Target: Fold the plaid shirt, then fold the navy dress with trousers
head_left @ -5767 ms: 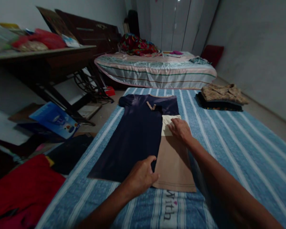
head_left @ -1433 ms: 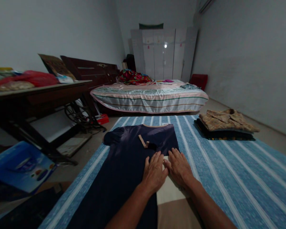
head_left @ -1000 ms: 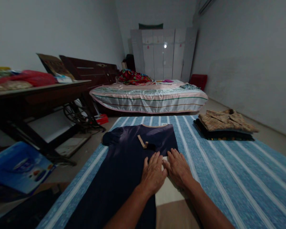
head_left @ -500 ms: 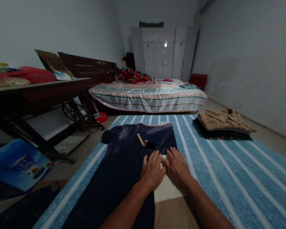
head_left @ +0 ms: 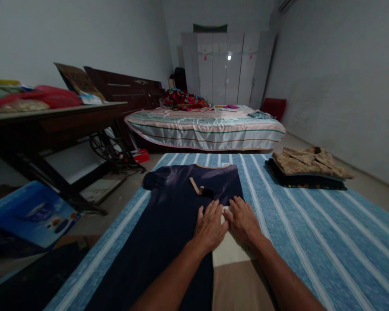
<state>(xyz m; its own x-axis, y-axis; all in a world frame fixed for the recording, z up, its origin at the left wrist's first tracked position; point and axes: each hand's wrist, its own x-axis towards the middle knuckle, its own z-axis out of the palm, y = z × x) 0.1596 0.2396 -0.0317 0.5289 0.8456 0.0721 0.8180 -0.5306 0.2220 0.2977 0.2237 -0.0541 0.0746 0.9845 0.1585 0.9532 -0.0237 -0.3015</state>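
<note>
A dark navy garment (head_left: 168, 229) with a short sleeve lies spread on the blue striped bed cover, its neckline toward the far end. Near its chest sits a small tan trim. Along its right side runs a panel of cream and tan cloth (head_left: 238, 280). My left hand (head_left: 210, 226) rests flat, fingers stretched, across the navy cloth and the edge of the cream part. Close beside it, my right hand (head_left: 243, 219) presses flat on the garment's right edge, fingers extended. Neither hand grips anything visible. The cloth under both palms is hidden.
The blue striped cover (head_left: 311, 242) extends to the right, bearing a stack of folded clothes (head_left: 311, 166). A second bed (head_left: 204, 129) stands beyond. To the left are a sewing machine table (head_left: 65, 112) and a blue box (head_left: 32, 216). Wardrobes (head_left: 228, 69) line the far wall.
The view has shifted slightly, so everything sits a little farther right and higher. Both hands stay flat at nearly the same place on the garment.
</note>
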